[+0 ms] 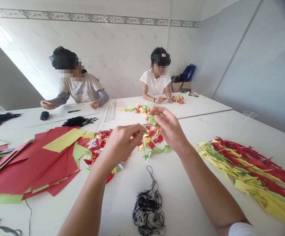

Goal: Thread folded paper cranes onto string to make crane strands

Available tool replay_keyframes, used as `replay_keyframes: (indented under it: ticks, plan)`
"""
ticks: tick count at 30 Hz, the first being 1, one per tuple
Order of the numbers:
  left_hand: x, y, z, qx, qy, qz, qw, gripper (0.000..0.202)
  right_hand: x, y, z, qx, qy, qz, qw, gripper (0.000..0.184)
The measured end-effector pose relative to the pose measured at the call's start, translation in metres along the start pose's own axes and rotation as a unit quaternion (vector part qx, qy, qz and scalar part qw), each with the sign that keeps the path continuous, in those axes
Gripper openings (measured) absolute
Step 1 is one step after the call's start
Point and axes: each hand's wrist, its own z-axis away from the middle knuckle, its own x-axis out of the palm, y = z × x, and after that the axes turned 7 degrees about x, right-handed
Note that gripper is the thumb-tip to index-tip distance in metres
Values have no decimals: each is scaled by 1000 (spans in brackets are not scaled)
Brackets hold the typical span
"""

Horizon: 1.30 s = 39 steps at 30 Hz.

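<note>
My right hand (168,126) is raised over the white table (177,183) and pinches a small green folded paper piece (152,120) between thumb and fingers. My left hand (122,141) is closed in a pinch just left of it, holding a thin black thread (143,147) that hangs down toward a strand of strung red, yellow and green paper pieces (154,141). A tangle of black thread (147,209) lies on the table below my hands.
Red and green paper sheets (41,160) lie stacked at left. A heap of folded red, yellow and green pieces (251,170) lies at right. Two people sit across the table, handling paper pieces; a black thread spool (44,115) and a ruler (110,111) lie near them.
</note>
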Motion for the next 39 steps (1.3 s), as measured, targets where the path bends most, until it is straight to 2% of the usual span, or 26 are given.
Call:
replay_keyframes:
  ticks: [22, 39]
  plan:
    - [-3, 2, 3, 5, 3, -7, 1000, 19, 4, -3, 3, -11, 8, -55, 998, 28]
    - [-3, 2, 3, 1, 8, -15, 1000, 18, 6, -5, 4, -10, 11, -49, 999, 27]
